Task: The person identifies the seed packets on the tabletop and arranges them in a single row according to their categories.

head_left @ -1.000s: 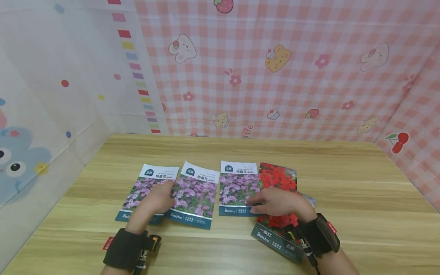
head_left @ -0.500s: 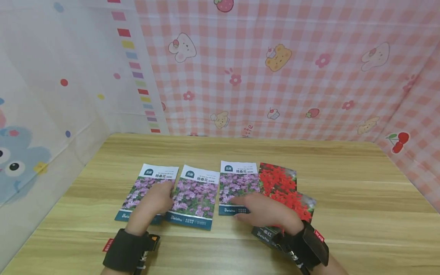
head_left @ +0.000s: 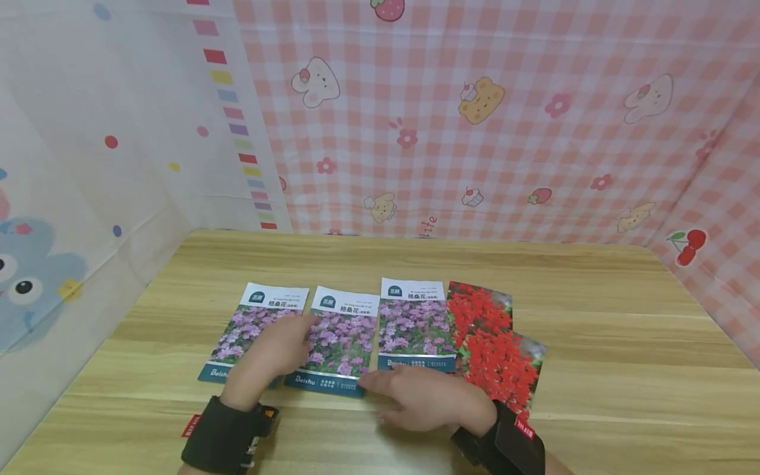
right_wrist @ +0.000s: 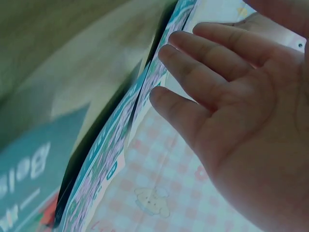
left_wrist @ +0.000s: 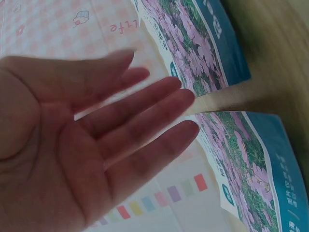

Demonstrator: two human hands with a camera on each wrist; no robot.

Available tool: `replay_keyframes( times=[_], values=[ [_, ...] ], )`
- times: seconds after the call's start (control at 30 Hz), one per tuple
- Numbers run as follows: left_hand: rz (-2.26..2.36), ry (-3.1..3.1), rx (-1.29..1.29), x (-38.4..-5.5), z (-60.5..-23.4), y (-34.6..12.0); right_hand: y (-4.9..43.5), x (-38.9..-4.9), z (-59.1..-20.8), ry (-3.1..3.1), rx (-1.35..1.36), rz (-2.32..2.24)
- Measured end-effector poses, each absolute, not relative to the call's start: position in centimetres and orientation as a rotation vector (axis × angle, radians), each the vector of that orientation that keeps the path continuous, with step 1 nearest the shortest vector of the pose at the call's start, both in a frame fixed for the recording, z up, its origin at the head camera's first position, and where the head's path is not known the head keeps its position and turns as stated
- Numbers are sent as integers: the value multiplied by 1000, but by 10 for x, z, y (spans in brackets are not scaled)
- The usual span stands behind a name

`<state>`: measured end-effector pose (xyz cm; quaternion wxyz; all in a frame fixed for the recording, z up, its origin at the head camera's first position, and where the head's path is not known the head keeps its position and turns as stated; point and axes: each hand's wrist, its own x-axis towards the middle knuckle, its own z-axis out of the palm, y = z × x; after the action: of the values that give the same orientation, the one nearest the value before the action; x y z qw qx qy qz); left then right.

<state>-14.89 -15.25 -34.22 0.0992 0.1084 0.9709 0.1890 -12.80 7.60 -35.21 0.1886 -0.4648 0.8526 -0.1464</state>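
Three seed packets with purple flowers lie in a row: a left packet (head_left: 237,333), a middle packet (head_left: 341,336) and a right packet (head_left: 412,323). My left hand (head_left: 274,353) reaches over the left packet, its fingertips at the middle packet's left edge. My right hand (head_left: 424,399) is in front of the right packet, index fingertip at the lower right corner of the middle one. Both wrist views show loosely extended fingers, on the left hand (left_wrist: 96,140) and the right hand (right_wrist: 231,96), with nothing gripped.
Two red-flowered seed packets overlap on the right, an upper one (head_left: 477,307) and a lower one (head_left: 501,363) partly hidden by the right hand and wrist. The wooden table (head_left: 623,343) meets a pink checked cloth wall (head_left: 368,79) behind and a white cloth (head_left: 142,86) at left.
My right hand has moved left and nearer, from over the red packets to the middle packet's corner. The middle packet's top edge sits slightly lower. My left hand has shifted a little right.
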Motion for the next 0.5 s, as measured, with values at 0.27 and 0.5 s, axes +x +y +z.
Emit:
replay_keyframes(
  times=[0.27, 0.5],
  values=[
    [602, 2657, 589, -143, -349, -148, 73, -123, -356, 2352, -1410, -318],
    [532, 2612, 595, -141, -349, -147, 74, -124, -359, 2349, -1427, -286]
  ],
)
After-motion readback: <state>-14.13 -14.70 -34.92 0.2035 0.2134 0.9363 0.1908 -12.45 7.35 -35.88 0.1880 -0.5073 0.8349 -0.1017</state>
